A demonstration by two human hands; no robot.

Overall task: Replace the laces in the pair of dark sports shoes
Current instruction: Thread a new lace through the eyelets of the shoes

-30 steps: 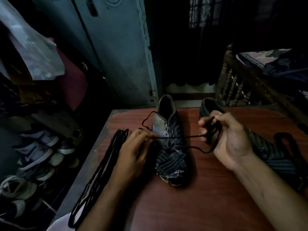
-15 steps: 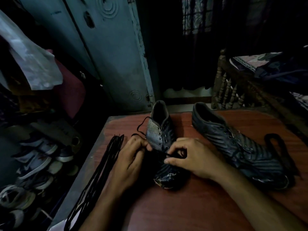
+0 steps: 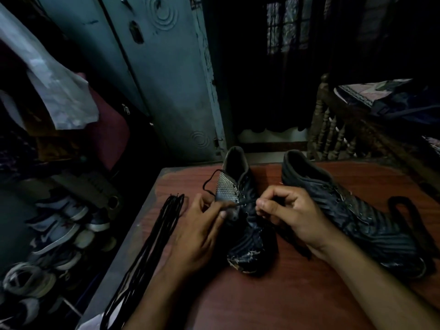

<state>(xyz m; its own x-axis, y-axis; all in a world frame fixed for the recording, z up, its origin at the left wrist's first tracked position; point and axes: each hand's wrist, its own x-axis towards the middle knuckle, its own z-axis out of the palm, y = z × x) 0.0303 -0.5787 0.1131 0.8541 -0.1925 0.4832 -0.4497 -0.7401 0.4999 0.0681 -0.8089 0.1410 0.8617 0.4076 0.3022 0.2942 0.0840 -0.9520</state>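
I had the lace [image 3: 245, 203] pinched taut between left hand [image 3: 202, 231] and right hand [image 3: 289, 215], running crosswise over the shoe [image 3: 240, 210], whose long axis pointed away from me.

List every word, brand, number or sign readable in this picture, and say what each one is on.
None can be read.
The striped shoe between the left hand and the right hand: stripes and pale scuffs only, no legible brand.
The other shoe: ridged pattern, no lettering visible.
The sneakers on the floor: markings too dark and blurred to read.
The metal door: embossed rings, no text.
The patterned cloth: too blurred to tell.
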